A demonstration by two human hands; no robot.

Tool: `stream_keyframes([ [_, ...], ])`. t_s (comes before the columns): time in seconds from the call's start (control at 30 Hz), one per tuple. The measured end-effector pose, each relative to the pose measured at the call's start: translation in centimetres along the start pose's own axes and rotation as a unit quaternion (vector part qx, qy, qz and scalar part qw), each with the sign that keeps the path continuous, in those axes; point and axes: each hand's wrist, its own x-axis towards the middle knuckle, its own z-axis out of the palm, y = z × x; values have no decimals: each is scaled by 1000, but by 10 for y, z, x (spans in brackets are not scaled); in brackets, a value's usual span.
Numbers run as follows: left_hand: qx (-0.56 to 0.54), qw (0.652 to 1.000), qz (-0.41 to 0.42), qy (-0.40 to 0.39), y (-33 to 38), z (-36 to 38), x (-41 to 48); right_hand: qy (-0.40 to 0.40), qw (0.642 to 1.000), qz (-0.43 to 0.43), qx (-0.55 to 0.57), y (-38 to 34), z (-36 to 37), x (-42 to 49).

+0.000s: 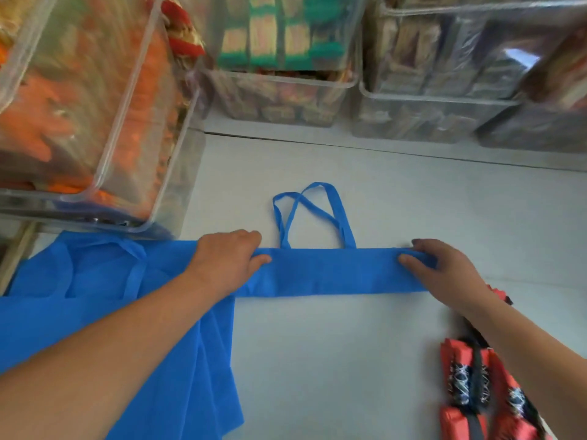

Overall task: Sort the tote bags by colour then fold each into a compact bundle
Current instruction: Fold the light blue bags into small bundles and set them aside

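Behind the blue tote bag [333,271], clear bins [279,78] hold folded bags; left hand [227,258] and right hand [444,271] fingers clamp its ends.

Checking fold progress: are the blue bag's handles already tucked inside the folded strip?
No, the handles lie loose on the table beyond the far edge of the folded strip.

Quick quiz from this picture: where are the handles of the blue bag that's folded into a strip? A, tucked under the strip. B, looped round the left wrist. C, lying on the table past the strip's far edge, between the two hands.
C: the handles lie crossed on the table beyond the far edge of the folded blue tote bag, between the left hand and the right hand, which grip its ends.
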Motion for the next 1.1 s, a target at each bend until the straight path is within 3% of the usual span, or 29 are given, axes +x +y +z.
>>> stream_keyframes([
  [0.07, 52, 994, 51, 77, 5, 12, 3, 26, 999, 22, 4, -1, 14, 13],
  [0.13, 18, 988, 102, 116, 14, 31, -1, 65, 998, 12, -23, 5, 31, 20],
  [0.33, -19, 998, 59, 15, 31, 77, -22, 168, 984, -5, -52, 14, 67, 18],
  [0.57, -31, 998, 46, 10, 31, 85, -18, 163, 974, 146, 60, -20, 53, 19],
  [0.83, -7, 999, 45, -12, 30, 83, -16, 119, 922, 247, 272, -39, 14, 2],
  [0.93, -18, 998, 44, -34, 30, 79, -14, 97, 918, 219, 317, -37, 10, -6],
  [1.1, -73, 989, 80, -103, 23, 58, -9, 146, 946, 126, 260, -37, 6, -1],
])
